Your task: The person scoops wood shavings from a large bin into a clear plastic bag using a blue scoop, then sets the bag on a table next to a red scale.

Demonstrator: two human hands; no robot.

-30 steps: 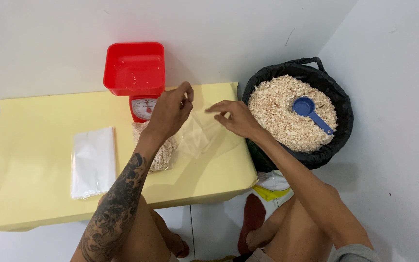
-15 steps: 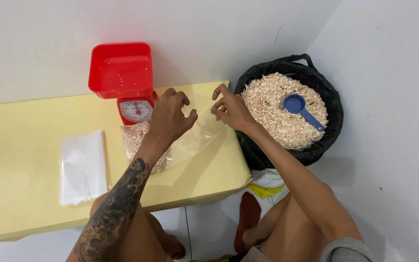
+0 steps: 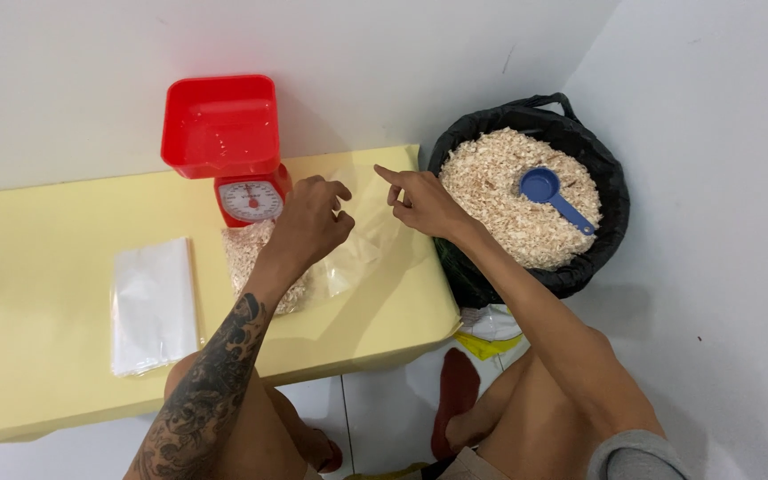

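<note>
Hands meet over a clear bag (image 3: 359, 240) near the table's (image 3: 46, 222) far right corner: left hand (image 3: 308, 227) curled, pinching its barely visible film; right hand (image 3: 421, 203) half open, grip unclear.

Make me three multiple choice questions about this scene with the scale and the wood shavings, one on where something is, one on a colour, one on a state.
1. Where does the blue scoop lie?
A. on the yellow table
B. on the shavings in the black basket
C. in the red scale pan

2. What colour is the scale?
A. red
B. green
C. white

3. How is the scale's pan?
A. heaped with shavings
B. holding a bag
C. empty

Answers: 1 B, the scoop rests on the shavings in the basket. 2 A, pan and body are red. 3 C, only bare red plastic shows inside it.
</note>
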